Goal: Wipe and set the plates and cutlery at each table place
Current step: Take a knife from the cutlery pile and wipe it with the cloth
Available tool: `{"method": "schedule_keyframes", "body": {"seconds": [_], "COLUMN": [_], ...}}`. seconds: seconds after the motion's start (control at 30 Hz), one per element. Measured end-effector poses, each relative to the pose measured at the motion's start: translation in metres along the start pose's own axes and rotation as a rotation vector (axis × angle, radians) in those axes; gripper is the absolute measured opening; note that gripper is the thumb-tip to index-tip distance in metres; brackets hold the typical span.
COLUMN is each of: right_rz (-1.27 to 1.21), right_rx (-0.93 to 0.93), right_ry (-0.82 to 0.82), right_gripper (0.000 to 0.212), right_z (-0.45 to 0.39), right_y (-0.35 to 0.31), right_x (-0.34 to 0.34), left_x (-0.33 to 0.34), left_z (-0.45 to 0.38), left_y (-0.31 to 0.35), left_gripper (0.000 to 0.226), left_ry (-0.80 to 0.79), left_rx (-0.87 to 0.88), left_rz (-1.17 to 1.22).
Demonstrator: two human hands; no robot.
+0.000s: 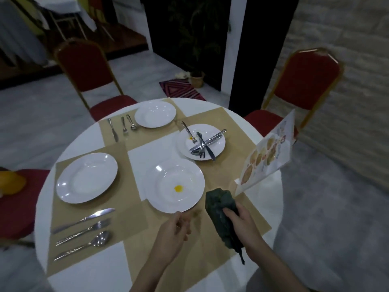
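Nearest plate [174,185] lying on the round white desk [84,135], a yellow spot at its centre, near rim pinched by the left hand [175,227]; fingertips partly blurred, the thumb hard to make out. Right hand [242,220] just beside it, curled round a bunched dark green cloth [223,216], whose lower tail hangs past the wrist and shows no detail.

Four white plates counted. Second plate [86,177] to the left, bare, with a knife [84,219], fork [84,231] and spoon [83,245] laid side by side nearer the desk edge. Far plate [155,114] also bare, with a far knife [113,129], far fork [124,125] and far spoon [131,122] to its left. Cutlery plate [201,141] at the right, carrying a crossed heap of cutlery [203,142]; pieces overlapping, exact count not clear; a small orange smear near one fork's tines.

Tan placemats [130,224] under the places, overlapping, so the number is uncertain.

Standing menu card [266,154] at the right edge of the desk, printed with pictures of food; writing too small and blurred to read.

Two red chairs with gold frames beyond the desk, left chair [84,66] and right chair [303,81]; a third red seat [19,199] cut off at the left, with a blurred yellow thing [10,182] on it. Striped mat [181,89] and small potted plant [196,77] on the floor behind, dim.
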State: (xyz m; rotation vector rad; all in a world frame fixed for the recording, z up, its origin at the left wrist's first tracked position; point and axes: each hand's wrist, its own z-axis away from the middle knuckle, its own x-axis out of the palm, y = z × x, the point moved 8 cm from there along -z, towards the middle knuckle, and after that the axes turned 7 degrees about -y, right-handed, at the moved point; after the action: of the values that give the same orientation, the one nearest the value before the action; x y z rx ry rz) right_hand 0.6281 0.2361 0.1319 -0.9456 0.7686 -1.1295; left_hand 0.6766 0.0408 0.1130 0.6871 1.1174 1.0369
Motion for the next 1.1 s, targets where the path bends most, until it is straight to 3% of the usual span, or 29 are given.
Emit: {"method": "schedule_keyframes", "body": {"seconds": [0.4, 0.63, 0.77, 1.1], "right_rz": [0.144, 0.161, 0.166, 0.184], "right_rx": [-0.024, 0.011, 0.035, 0.054], "right_ry": [0.005, 0.050, 0.067, 0.136], "right_gripper": [0.014, 0.015, 0.015, 0.018], "right_z": [-0.087, -0.131, -0.159, -0.219], "right_y": [-0.023, -0.021, -0.016, -0.017], "right_x": [0.015, 0.010, 0.005, -0.017], "left_x": [-0.033, -0.044, -0.039, -0.027], "left_z": [-0.077, -0.143, -0.190, -0.322], "left_y": [-0.007, 0.017, 0.029, 0.050], "left_gripper": [0.012, 0.032, 0.012, 0.012], "left_ry": [0.076, 0.073, 0.076, 0.053], "left_rx": [-0.005, 0.033, 0.120, 0.193], "left_rz": [-0.075, -0.245, -0.418, -0.591]}}
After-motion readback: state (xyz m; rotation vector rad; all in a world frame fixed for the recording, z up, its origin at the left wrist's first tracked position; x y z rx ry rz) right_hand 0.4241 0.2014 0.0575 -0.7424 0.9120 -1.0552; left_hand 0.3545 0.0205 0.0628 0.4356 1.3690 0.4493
